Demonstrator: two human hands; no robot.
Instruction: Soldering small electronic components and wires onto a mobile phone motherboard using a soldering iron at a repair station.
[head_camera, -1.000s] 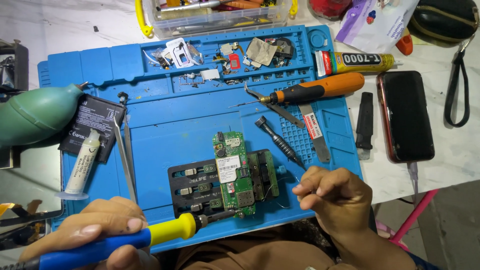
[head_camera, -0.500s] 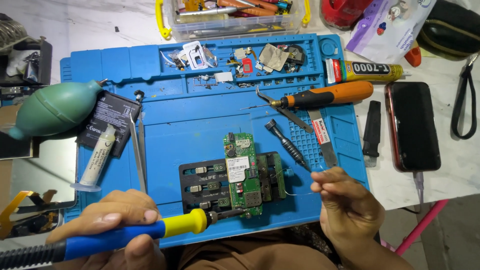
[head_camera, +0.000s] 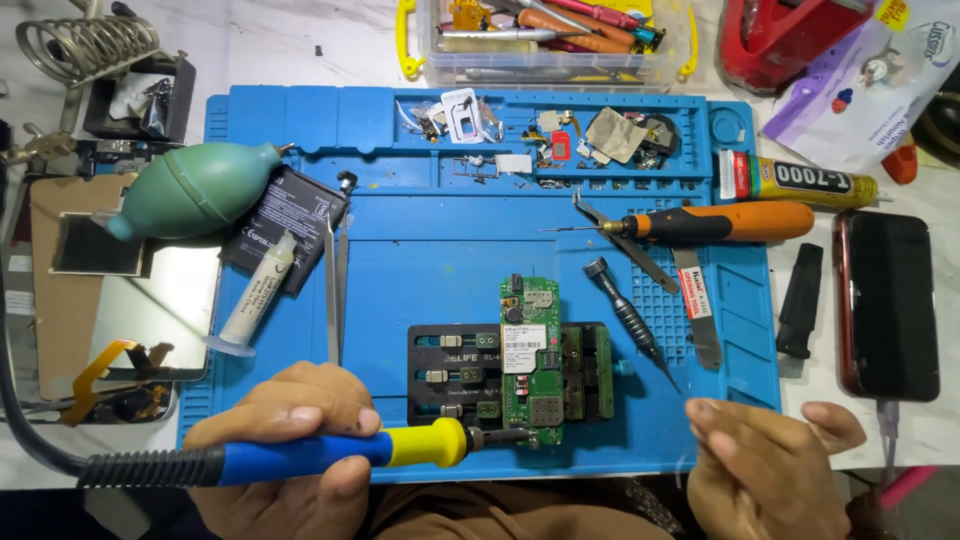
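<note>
My left hand (head_camera: 290, 430) grips a blue and yellow soldering iron (head_camera: 330, 452) that lies level, its metal tip at the lower left edge of a green circuit board (head_camera: 528, 360). The board is clamped upright in a black holder (head_camera: 470, 375) on the blue work mat (head_camera: 440, 250). My right hand (head_camera: 765, 465) hovers at the mat's lower right corner, fingers loosely curled with thumb and forefinger pinched; a thin wire seems to hang below them, too fine to be sure.
Tweezers (head_camera: 335, 280), a syringe (head_camera: 255, 295), a green air blower (head_camera: 195, 190) and a black battery (head_camera: 290, 225) lie left. An orange screwdriver (head_camera: 715, 222), black tool (head_camera: 625, 315), glue tube (head_camera: 800, 180) and phone (head_camera: 888, 305) lie right. A tool box (head_camera: 545, 35) stands behind.
The view has shifted so the mat sits further right. My right hand drew back from the board toward the mat's lower right corner. The iron stays at the board.
</note>
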